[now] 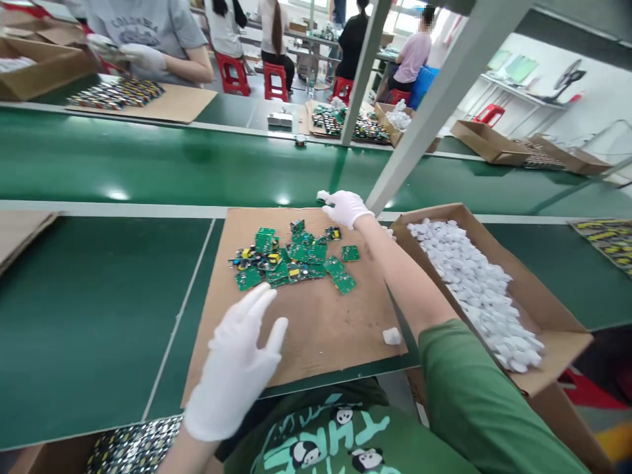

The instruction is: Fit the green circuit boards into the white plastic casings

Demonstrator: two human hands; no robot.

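— What are our right fingers doing?
— Our right hand (348,209) is reaching past the card (336,329) to the near edge of the green belt (197,164). Its fingertips are meeting a small white piece (322,195); whether we're gripping it or just touching it, we cannot tell.
— And our left?
— Our left hand (237,362) is hanging over the card's near left part, released, fingers extended and thumb standing apart.
— Where are the boards (316,253) lying?
— They're lying heaped on the card between our hands, a few spreading to the right. A white lump (392,336) is resting near the right near corner.
— And farther out?
— A box (523,289) of white parts (478,289) is standing beyond our right forearm. Across the belt, a gloved co-worker (143,26) is sitting facing us.
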